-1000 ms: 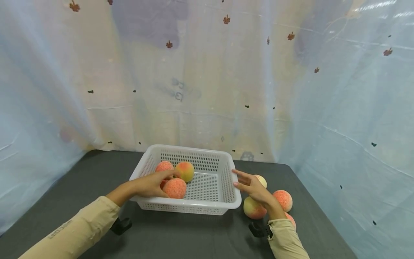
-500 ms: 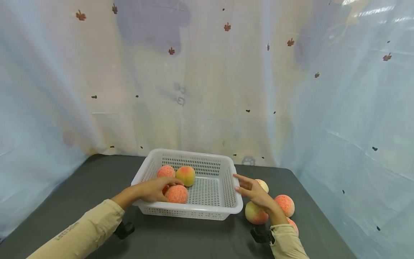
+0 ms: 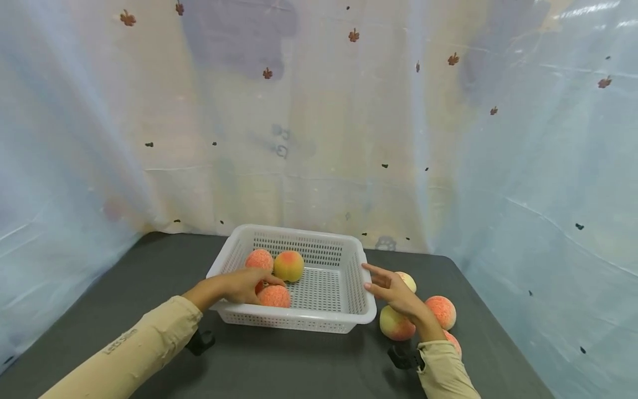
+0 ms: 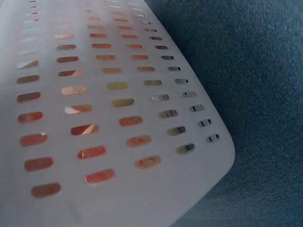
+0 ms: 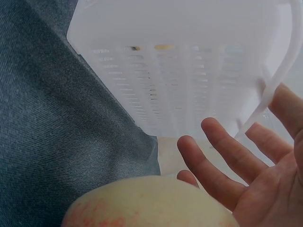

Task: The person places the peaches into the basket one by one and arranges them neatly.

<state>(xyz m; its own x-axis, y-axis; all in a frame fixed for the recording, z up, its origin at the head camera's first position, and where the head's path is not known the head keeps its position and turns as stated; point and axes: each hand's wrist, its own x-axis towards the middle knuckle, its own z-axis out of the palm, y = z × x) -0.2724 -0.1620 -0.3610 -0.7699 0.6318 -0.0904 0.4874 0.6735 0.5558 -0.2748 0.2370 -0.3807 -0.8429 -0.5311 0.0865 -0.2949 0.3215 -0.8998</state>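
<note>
Curled over the front peach (image 3: pixel 275 297), the fingers of the left hand (image 3: pixel 247 284) hold it low inside the white basket (image 3: pixel 284 321), thumb on its left side. Nothing is gripped by the right hand (image 3: pixel 392 288); its fingers are loosely spread, the tips at the basket's right rim.

Behind everything hangs a pale plastic sheet (image 3: pixel 319 116) with small leaf prints. Below it, a dark table (image 3: pixel 289 366) bears the basket, which sits upright, with slotted walls and a grid floor.

At least 4 peaches are in the basket, all in its left half: the front peach, a yellow-red peach (image 3: pixel 289 266) toward the back, a rear orange peach (image 3: pixel 260 259) just left of that, and 1 mostly hidden peach (image 3: pixel 258 287) between the left hand and the front peach. The basket's right half shows bare floor.

Another 4 lie on the table right of the basket: a yellow-green peach (image 3: pixel 396 324), an orange-red peach (image 3: pixel 442 312), a pale peach (image 3: pixel 407 281) and a half-covered peach (image 3: pixel 453 342). The right hand and forearm block part of this group.
</note>
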